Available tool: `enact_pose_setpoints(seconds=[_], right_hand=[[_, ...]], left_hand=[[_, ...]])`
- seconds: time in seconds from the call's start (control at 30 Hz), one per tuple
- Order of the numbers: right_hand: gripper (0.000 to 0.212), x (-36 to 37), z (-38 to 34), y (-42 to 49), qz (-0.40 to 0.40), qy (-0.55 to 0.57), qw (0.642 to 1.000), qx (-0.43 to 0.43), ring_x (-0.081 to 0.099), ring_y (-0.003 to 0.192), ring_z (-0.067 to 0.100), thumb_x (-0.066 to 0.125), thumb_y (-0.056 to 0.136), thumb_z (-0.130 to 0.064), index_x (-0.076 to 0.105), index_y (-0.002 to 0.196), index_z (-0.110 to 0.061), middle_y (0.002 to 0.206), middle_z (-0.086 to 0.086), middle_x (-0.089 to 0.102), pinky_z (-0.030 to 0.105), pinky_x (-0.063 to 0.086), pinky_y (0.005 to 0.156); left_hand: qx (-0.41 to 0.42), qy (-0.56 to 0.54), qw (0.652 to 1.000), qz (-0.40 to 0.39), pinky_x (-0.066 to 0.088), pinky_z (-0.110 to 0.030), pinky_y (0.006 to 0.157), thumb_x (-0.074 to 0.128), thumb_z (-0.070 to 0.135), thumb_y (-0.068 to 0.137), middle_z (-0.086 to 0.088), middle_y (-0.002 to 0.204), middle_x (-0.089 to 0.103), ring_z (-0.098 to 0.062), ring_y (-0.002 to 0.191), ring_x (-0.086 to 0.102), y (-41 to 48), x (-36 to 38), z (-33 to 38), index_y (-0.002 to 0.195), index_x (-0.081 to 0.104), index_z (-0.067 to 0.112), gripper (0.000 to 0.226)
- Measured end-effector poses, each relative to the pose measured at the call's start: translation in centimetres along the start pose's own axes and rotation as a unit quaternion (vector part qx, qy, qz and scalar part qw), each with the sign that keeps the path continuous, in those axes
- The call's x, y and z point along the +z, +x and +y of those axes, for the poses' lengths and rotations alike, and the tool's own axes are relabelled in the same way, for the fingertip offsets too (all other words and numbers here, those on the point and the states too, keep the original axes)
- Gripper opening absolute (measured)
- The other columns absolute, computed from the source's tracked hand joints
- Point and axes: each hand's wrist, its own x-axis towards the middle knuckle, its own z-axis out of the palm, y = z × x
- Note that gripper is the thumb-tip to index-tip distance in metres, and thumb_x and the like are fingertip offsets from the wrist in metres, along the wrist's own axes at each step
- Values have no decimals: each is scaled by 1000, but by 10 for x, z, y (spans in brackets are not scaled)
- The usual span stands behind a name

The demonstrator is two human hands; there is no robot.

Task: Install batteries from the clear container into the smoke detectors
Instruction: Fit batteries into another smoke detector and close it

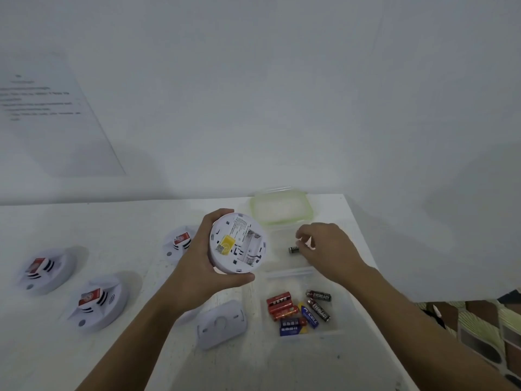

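My left hand (197, 266) grips a white round smoke detector (238, 244) above the table, its back towards me and its battery bay uncovered. My right hand (327, 249) reaches into a clear container (282, 235), and its curled fingertips pinch the end of a small black battery (293, 250). Several more batteries (298, 311), red, blue and black, lie in a clear pouch or tray just in front of it.
A detached white back cover (221, 324) lies near my left forearm. Three other smoke detectors (46, 270) (97, 301) (180, 242) sit face up to the left. A green-rimmed lid (279, 207) lies behind the container. The table's right edge (375, 266) is close to my right arm.
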Motion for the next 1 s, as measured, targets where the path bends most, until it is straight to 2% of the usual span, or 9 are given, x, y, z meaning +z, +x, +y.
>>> enact_pose_setpoints(seconds=[0.13,0.37,0.5,0.6,0.67,0.73,0.9,0.93,1.0], right_hand=[[26,15,5,27,-97,-84,992,0,61,109,21,58,98,-23,65,123,-21,123,3,66,31,49,89],[28,35,7,41,-137,-138,981,-23,64,108,21,60,97,-18,68,123,-26,121,1,69,30,51,91],[21,33,2,40,-118,-114,984,-67,59,108,19,56,101,-18,69,117,-21,117,-1,68,30,47,87],[15,29,-7,33,-6,13,996,-89,58,93,16,60,99,-15,72,107,-19,99,-3,67,31,50,78],[13,20,-19,28,54,158,984,-59,61,79,9,62,97,-9,72,100,-18,89,-5,67,20,49,69],[14,8,-35,22,65,308,949,3,65,73,8,63,97,-7,72,99,-17,85,-4,69,16,49,65],[18,-20,-69,0,58,588,803,78,76,87,30,55,102,-8,68,114,-8,99,11,67,34,60,69],[18,-23,-74,-5,52,609,788,80,75,82,31,55,102,-8,66,116,-8,98,12,65,35,58,65],[15,-28,-81,-14,58,602,792,82,68,69,27,62,99,-9,66,113,-9,98,16,67,34,52,60]], left_hand=[[-6,14,1000,4,54,-21,97,95,26,57,19,136,52,-8,128,52,3,-5,-4,142,39,33,102],[-20,18,1000,6,53,-15,90,97,14,60,20,134,52,-6,125,54,3,-14,-13,142,39,32,102],[-23,12,1000,9,53,-14,91,97,21,58,17,135,53,-9,126,54,2,-17,-15,143,39,30,103],[-20,5,1000,18,52,-14,92,94,24,57,17,133,54,-9,126,54,1,-17,-13,142,40,29,101],[-15,-5,1000,22,52,-13,90,94,20,57,19,130,55,-7,125,55,-1,-17,-11,140,42,29,99],[-11,-5,1000,27,53,-14,90,94,22,56,20,129,56,-8,125,55,-3,-18,-8,139,42,31,98],[-6,-2,999,38,55,-19,91,94,29,54,20,130,56,-10,125,55,-11,-18,1,138,42,33,99],[-5,-1,999,38,55,-18,91,94,30,54,21,129,56,-10,125,55,-13,-18,2,138,42,33,99],[-4,-1,999,35,54,-17,91,94,30,54,20,130,56,-9,125,55,-19,-18,5,138,42,34,99]])
